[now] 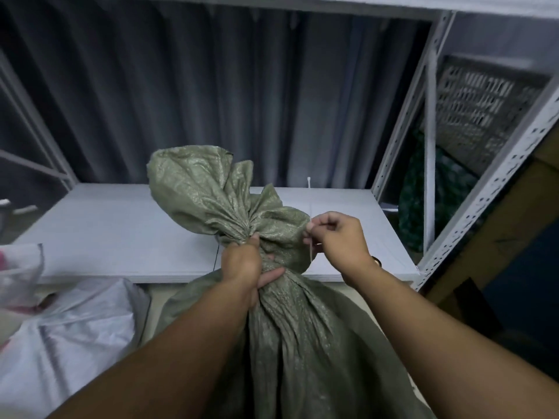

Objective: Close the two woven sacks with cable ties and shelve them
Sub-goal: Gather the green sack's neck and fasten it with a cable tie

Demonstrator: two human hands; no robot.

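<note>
So, clamping the left hand (pixel 242 264) tight round the bunched neck of the crinkly olive-green woven plastic sack (pixel 302 343), with the thumb wrapping across the front. Pinching a thin, stiff white plastic cable tie (pixel 310 251) in the right hand (pixel 338 237), just right of that neck, dangling roughly upright, alongside it and not yet around it. Probably needing to turn it crosswise and loop it round, working from the right, the nearer side. Propping the sack upright just in front of the flat pale grey shelf board (pixel 121 231), with the floppy top flaring over it. Also spotting a shiny white woven sack (pixel 75 328) slumping lower left, well apart.
</note>
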